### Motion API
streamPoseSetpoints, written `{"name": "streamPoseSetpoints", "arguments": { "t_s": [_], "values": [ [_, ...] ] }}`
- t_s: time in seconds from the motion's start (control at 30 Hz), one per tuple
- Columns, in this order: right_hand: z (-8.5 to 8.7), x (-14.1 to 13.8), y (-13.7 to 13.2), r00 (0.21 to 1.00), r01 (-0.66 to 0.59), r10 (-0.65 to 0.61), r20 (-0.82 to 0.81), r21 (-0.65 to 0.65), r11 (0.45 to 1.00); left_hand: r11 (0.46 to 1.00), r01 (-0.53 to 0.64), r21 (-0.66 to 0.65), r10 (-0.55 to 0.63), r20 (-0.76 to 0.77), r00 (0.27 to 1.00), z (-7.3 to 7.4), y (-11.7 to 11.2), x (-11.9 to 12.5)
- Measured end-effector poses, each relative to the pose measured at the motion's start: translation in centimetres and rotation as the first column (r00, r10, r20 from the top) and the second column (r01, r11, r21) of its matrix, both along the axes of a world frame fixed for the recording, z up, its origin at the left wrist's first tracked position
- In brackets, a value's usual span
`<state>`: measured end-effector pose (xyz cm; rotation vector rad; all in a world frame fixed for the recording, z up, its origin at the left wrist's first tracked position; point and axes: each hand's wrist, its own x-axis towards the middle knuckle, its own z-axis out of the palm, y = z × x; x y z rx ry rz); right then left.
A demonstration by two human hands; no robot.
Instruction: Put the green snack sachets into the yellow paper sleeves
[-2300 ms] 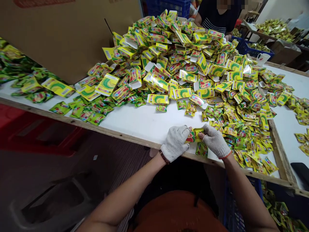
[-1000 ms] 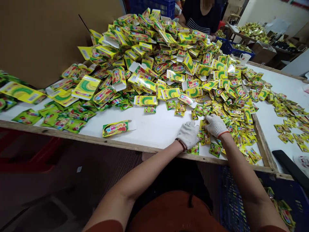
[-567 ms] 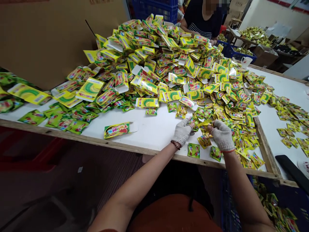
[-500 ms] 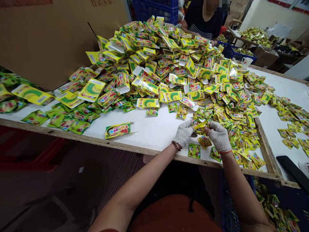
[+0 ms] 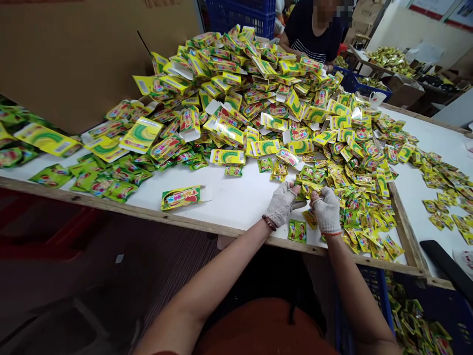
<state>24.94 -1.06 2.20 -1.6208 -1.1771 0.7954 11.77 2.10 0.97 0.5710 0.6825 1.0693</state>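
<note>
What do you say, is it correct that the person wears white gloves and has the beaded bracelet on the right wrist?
Not quite: the head view shows the bracelet on the left wrist, not the right. The person does wear white gloves.

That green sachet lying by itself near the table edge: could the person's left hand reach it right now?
Probably yes. The green sachet lies on the white table just below the gloved left hand in view, with nothing between them, though its fingers seem to be occupied with something small.
</note>
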Motion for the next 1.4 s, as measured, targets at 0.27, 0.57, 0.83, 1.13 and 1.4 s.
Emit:
{"name": "streamPoseSetpoints", "arguments": {
  "t_s": [0.27,0.57,0.83,1.13,1.4],
  "values": [
    [-0.8,0.7,0.1,0.978,-0.109,0.092,0.186,0.079,0.991,0.997,0.047,0.054,-0.044,-0.056,0.997,-0.3,-0.1,0.0],
    [-0.5,-0.9,2.7,0.898,-0.426,0.426,0.107,-0.021,0.904,0.962,-0.022,0.272,0.147,-0.448,0.882,-1.6,0.5,-0.9],
    [-0.5,-1.7,2.8,0.924,-0.28,0.237,-0.3,-0.112,0.953,0.803,0.343,0.487,0.552,-0.825,-0.122,1.7,8.0,-11.8],
    [-0.8,-2.6,2.0,0.914,-0.281,0.243,-0.325,-0.073,0.957,0.812,0.299,0.502,0.578,-0.765,-0.284,4.3,10.1,-15.2],
    [-0.9,-3.8,1.7,0.685,-0.344,0.234,-0.69,-0.023,0.939,0.901,-0.333,0.28,0.423,-0.387,0.819,1.5,2.6,-9.1]
  ]
}}
